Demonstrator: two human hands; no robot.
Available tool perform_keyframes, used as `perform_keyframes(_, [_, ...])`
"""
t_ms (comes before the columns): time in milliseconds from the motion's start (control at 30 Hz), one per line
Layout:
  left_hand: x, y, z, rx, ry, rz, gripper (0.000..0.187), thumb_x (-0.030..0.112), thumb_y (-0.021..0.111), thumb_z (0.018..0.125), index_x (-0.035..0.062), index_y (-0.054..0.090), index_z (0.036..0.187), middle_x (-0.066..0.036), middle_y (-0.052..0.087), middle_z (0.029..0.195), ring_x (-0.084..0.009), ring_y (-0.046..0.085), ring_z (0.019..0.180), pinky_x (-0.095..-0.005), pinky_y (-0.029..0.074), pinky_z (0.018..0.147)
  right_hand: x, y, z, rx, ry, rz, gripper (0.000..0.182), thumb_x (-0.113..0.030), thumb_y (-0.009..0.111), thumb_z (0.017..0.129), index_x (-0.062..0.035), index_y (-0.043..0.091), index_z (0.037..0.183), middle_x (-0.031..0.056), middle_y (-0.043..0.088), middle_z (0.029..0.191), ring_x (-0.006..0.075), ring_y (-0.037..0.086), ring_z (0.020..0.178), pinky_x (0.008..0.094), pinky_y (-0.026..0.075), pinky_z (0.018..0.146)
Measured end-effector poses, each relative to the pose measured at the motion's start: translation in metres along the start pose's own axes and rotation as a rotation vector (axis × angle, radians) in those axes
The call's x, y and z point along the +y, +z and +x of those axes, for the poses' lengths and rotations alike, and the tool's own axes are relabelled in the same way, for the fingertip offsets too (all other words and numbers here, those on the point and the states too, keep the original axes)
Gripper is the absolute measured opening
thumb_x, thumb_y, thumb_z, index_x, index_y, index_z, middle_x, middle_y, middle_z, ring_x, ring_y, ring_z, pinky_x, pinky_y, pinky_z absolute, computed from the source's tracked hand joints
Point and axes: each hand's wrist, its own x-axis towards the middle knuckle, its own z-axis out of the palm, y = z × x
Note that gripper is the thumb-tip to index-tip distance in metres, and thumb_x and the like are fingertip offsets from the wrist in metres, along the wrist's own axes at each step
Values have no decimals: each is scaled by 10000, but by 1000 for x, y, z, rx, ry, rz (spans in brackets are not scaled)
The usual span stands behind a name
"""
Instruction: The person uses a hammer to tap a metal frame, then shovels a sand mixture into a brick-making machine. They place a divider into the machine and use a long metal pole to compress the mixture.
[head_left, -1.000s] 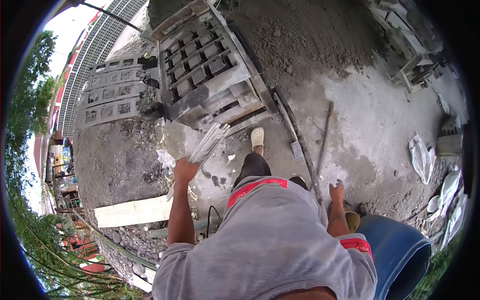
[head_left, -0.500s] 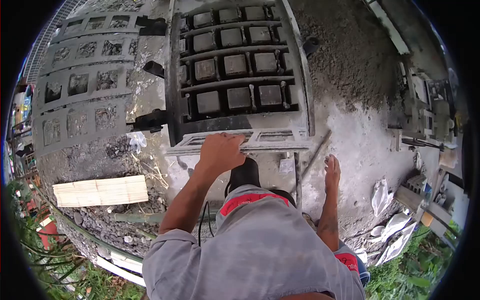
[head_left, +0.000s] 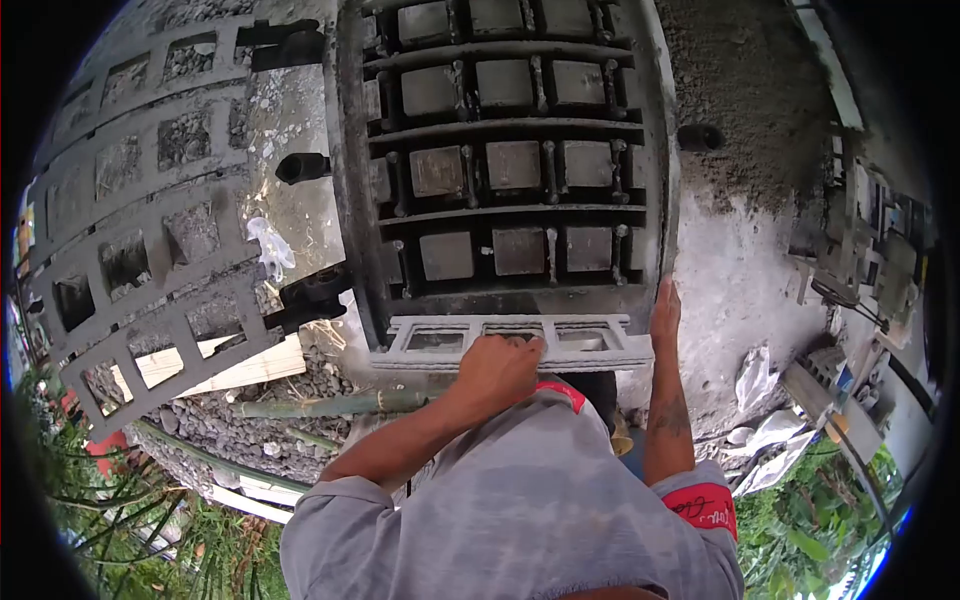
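Note:
A grey frame (head_left: 415, 341) with rectangular openings lies across the near end of a dark metal block mould (head_left: 470, 303). My left hand (head_left: 500, 372) is closed on the frame, its fingers curled over the middle bar and into an opening. My right hand (head_left: 666, 318) is open, fingers straight and held together, at the mould's right side wall near the frame's right end. Inside the mould, rows of square cores (head_left: 515, 166) stand between thin crosswise plates, with upright rods between the cores.
On the left, rows of grey hollow concrete blocks (head_left: 152, 255) stand on the ground. Dark tube handles (head_left: 302, 167) stick out from the mould's sides. Dark loose mix (head_left: 750, 100) lies at the upper right. A bamboo pole (head_left: 330, 404) and gravel lie at the lower left.
The view has shifted, bringing the mould nearer. My left hand has moved right along the frame, toward its middle. My right hand has come up to the mould's right side.

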Motion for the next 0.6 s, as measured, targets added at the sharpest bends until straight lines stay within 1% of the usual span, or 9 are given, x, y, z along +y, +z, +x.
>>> perform_keyframes(67, [1,-4,1,-96,-48,-20,195,180,612,674,58,545,809,-136,622,715,-313,606,626,-426,466,531,2,4,1,22,-31,-127,628,-450,281,931,91,428,1214,219,449,1262,314,423,1175,335,310,983])
perform_keyframes(133, [1,-8,3,-90,-42,-48,196,177,613,670,58,547,811,-132,622,713,-310,605,617,-423,464,522,1,4,2,46,3,-160,622,-437,285,935,111,450,1179,229,487,1211,310,447,1145,323,318,966])
perform_keyframes(200, [0,-11,4,-80,-24,-62,197,174,613,666,59,548,812,-129,623,711,-307,605,607,-421,462,512,-7,1,1,-31,57,-17,612,-429,284,938,107,450,1182,229,497,1192,297,459,1120,314,323,955])
perform_keyframes(333, [-3,-20,13,-107,-1,-43,230,172,620,641,60,547,829,-128,612,663,-307,602,595,-414,454,489,12,-1,9,-31,74,-32,655,-464,274,933,119,439,1183,232,495,1185,296,454,1110,332,318,955])
perform_keyframes(367, [-3,-22,14,-119,6,-42,243,175,622,632,60,545,833,-127,606,641,-307,600,587,-413,450,480,11,0,10,-23,106,95,647,-459,297,933,121,436,1184,192,494,1179,234,447,1088,299,312,957])
perform_keyframes(400, [-3,-23,16,-114,12,-29,243,175,622,632,60,545,833,-127,606,641,-307,600,587,-413,450,480,12,0,10,-17,99,106,647,-459,297,933,121,436,1184,192,494,1179,234,447,1088,299,312,957])
perform_keyframes(467, [-4,-25,17,-118,36,-21,253,177,624,627,59,541,834,-127,600,617,-306,595,569,-413,442,466,4,-1,6,-12,165,-1,675,-474,263,932,128,425,1189,247,471,1208,301,436,1132,335,303,969])
perform_keyframes(500, [-3,-26,18,-128,28,-5,254,184,625,634,59,546,841,-122,602,616,-304,592,558,-409,441,467,0,-2,6,-17,239,45,687,-492,300,922,125,417,1200,203,470,1212,247,437,1110,309,304,964])
perform_keyframes(600, [-4,-33,23,-161,31,-28,271,201,632,643,66,552,864,-122,606,625,-303,594,567,-406,445,475,14,-1,9,3,141,42,676,-475,265,929,139,470,1122,243,519,1135,308,472,1062,338,334,930])
